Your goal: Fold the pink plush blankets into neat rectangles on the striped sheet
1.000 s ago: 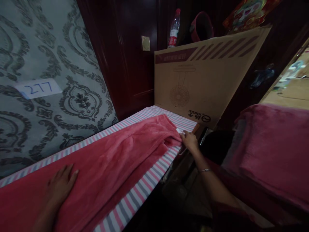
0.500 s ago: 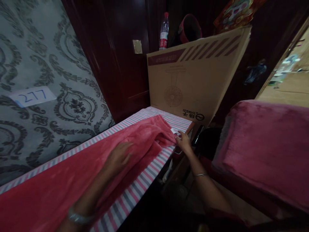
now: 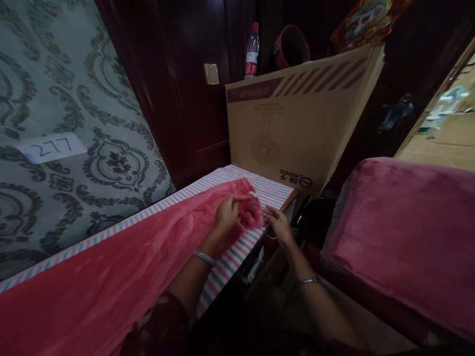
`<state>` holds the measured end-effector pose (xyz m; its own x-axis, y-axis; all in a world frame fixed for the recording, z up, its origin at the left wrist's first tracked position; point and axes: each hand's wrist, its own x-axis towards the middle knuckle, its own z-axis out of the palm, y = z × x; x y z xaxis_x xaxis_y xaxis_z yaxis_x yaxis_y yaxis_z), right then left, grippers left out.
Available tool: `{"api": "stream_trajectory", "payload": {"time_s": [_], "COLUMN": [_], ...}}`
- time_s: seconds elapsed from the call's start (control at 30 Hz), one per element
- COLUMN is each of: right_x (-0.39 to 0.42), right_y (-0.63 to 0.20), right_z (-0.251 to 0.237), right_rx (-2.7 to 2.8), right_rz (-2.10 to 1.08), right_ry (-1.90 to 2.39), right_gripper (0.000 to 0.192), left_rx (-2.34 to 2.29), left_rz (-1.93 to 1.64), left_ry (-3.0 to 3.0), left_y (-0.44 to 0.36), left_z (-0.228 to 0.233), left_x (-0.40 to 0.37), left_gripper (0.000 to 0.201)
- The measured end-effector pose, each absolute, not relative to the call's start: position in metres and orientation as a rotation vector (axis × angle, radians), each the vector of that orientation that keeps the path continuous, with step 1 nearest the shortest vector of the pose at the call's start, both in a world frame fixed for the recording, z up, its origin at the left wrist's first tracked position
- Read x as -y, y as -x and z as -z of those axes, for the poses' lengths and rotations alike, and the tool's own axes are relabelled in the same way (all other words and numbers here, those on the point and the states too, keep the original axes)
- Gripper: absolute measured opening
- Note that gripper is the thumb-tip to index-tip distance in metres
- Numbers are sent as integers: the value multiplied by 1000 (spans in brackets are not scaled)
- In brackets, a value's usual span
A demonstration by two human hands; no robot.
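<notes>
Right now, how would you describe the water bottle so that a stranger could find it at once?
Start at the big cardboard box standing at the far end of the striped bed sheet. Look just behind its top left corner, against the dark wooden wall. The water bottle stands there upright; it is clear with a red cap and red label, unlike the round dark red thing beside it.

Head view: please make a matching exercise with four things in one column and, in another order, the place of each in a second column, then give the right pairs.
Things:
1. water bottle
2. cardboard box
3. paper label "277"
4. left hand

Places:
A. on the patterned wall
B. gripping the end of the pink fleece blanket
C. behind the top edge of the box
D. standing at the far end of the striped sheet

Pairs: 1-C, 2-D, 3-A, 4-B
</notes>
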<state>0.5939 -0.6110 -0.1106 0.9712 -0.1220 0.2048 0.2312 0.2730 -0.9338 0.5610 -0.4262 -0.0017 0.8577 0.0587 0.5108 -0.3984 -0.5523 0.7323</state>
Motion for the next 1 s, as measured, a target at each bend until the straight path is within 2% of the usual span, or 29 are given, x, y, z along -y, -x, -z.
{"api": "stream_trajectory", "payload": {"time_s": [0.13,0.27,0.37,0.5,0.63,0.7,0.77,0.87,1.0], "right_x": [600,599,599,582,554,541,531,525,525], "right_y": [-597,-602,-601,-598,-611,-623,-633,-635,-618], "right_z": [116,111,104,81,32,6,-12,-8,39], "right_rx": [171,98,53,164,394,462,503,449,313], "right_rz": [222,260,266,347,467,387,177,-139,-101], "right_ry": [1501,1767,1842,1852,1703,1550,1358,1249,1401], "right_gripper": [46,54,57,49,44,48,56,56,45], "left_rx": [-68,-130,-169,-321,-372,-317,-272,-258,-259], "left_rz": [-666,-793,-890,-799,-684,-649,-636,-659,-664], "left_ry": [-1524,-1193,-1133,-1143,-1094,-1049,-1000,-932,-909], "left_y": [-553,-524,-499,-480,-474,-472,-470,-468,-469], "left_z": [-21,-47,-50,-16,30,44,49,51,56], "left_x": [361,286,244,222,217,213,208,203,199], "left_gripper": [7,13,10,11,18,23,25,21,18]}}
